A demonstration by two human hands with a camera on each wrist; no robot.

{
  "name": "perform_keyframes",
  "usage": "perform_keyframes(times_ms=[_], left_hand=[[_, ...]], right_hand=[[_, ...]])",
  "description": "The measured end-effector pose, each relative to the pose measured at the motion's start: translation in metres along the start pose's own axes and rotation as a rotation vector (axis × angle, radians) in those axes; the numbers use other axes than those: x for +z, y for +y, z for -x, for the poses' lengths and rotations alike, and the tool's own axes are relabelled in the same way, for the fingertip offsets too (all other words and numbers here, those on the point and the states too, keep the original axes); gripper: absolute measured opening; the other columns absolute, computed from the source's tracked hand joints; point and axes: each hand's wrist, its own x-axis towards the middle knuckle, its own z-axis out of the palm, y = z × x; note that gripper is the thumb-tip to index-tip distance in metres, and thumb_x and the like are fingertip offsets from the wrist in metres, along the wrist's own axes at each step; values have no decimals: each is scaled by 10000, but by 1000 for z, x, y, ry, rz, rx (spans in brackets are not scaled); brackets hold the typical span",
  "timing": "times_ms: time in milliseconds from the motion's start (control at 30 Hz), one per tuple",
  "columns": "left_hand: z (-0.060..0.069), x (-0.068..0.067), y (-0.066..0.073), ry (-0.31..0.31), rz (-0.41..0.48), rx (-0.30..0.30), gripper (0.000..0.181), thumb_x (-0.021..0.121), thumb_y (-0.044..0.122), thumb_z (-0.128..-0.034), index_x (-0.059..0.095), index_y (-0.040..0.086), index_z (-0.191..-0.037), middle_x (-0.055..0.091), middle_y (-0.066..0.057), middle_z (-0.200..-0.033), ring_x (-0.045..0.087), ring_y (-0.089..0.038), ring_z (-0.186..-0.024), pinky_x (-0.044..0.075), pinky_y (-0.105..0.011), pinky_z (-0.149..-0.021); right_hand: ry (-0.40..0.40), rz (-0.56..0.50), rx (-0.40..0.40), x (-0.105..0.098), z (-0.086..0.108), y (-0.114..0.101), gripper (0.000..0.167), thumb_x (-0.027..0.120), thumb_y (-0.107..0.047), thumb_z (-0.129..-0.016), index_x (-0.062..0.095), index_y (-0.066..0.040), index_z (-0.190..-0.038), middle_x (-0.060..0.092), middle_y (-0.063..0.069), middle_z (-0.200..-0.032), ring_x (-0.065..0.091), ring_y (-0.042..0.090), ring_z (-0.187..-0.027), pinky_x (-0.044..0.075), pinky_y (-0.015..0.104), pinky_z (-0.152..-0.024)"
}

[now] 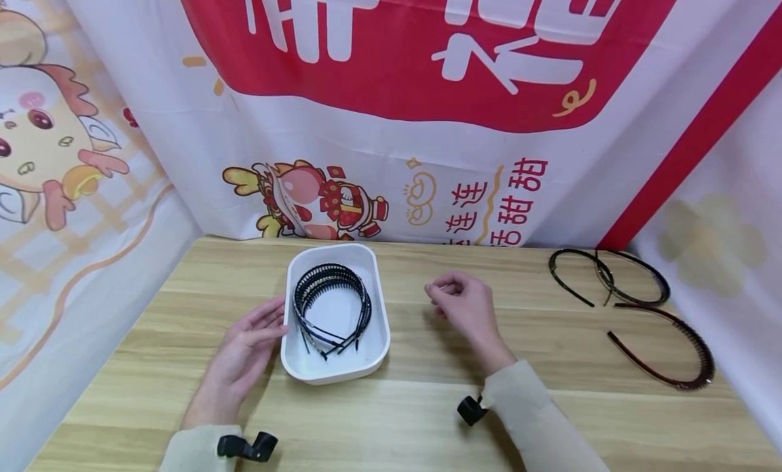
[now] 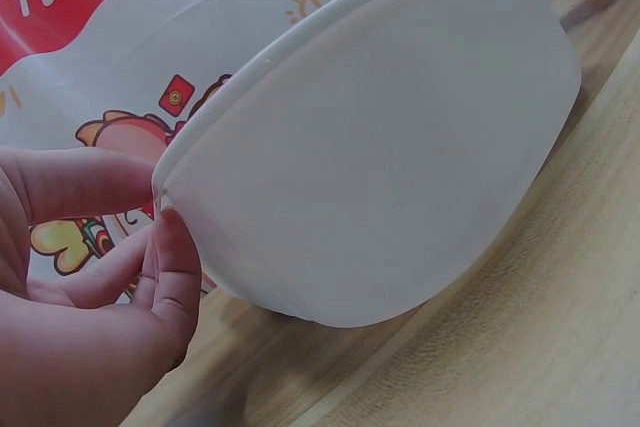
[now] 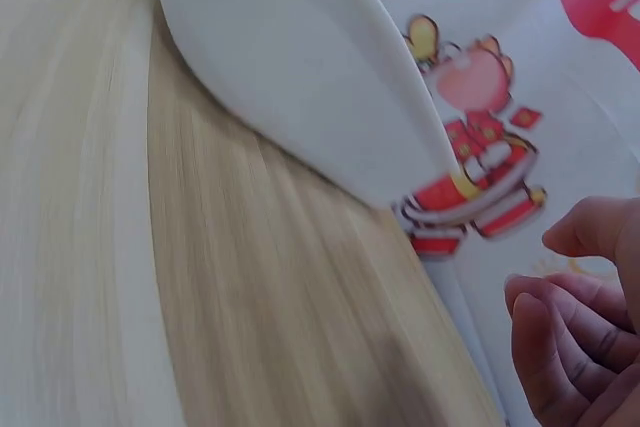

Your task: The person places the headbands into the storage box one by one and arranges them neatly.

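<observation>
A white rectangular tub [image 1: 336,373] with rounded corners stands on the table. Several dark, toothed headbands [image 1: 332,271] lie nested inside it, their ends crossing near the front. My left hand [image 1: 247,350] touches the tub's left side with its thumb and fingertips; the left wrist view shows those fingertips [image 2: 172,232] against the outside, just under the rim. To the right of the tub, my right hand [image 1: 464,305] hovers over the table with loosely bent fingers. In the right wrist view nothing lies between its thumb and fingers [image 3: 535,337].
At the table's right end lie two overlapping dark headbands [image 1: 571,251] and, nearer, a reddish-brown one [image 1: 702,350]. A printed cloth [image 1: 391,139] hangs along the back edge, with more cloth at both sides. Each wrist carries a small black device [image 1: 470,411].
</observation>
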Motion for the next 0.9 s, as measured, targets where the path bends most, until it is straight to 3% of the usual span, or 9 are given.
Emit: perform_keyframes(times_ms=[300, 667, 900], left_hand=[[0, -2, -1, -4, 10, 8, 505, 594, -156, -962, 655, 203, -1313, 717, 84, -1241, 627, -86, -1211, 530, -189, -1086], [-1, -1, -1, -8, 25, 14, 504, 588, -167, -960, 678, 218, -1273, 724, 81, -1224, 633, -85, -1198, 536, -188, -1078], [0, -1, -1, -5, 20, 4, 511, 596, -157, -963, 693, 238, -1272, 722, 83, -1233, 633, -83, -1205, 532, -189, -1086]], right_hand=[[73, -8, 64, -49, 5, 27, 214, 796, -237, -965, 760, -53, -1067, 786, 73, -844, 739, 175, -682, 646, 285, -639], [220, -21, 177, -105, 15, 66, 290, 785, -231, -980, 739, -25, -1178, 781, -45, -848, 737, 103, -683, 653, 256, -648], [304, 0, 226, -137, 21, 83, 299, 769, -239, -991, 727, -28, -1198, 757, -135, -764, 732, 81, -640, 643, 243, -615]])
